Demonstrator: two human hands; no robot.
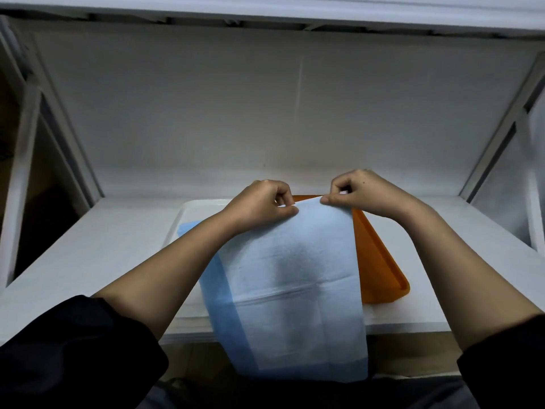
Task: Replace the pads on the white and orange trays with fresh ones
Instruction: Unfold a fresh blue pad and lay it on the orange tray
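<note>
A light blue pad (295, 284) with a darker blue border hangs in front of me. My left hand (262, 202) pinches its top edge at the left. My right hand (356, 190) pinches the same edge at the right. The pad drapes down over the shelf's front edge and hides much of both trays. The white tray (188, 214) lies on the shelf at the left, with another blue pad (188, 227) showing inside it. The orange tray (380, 261) lies beside it on the right, its right rim and near corner visible.
Both trays rest on a white shelf (103, 246) with a grey back wall. Another shelf (265, 13) runs overhead. Slanted metal frame posts (501, 125) stand at both sides. Bare shelf surface lies left of the white tray and right of the orange one.
</note>
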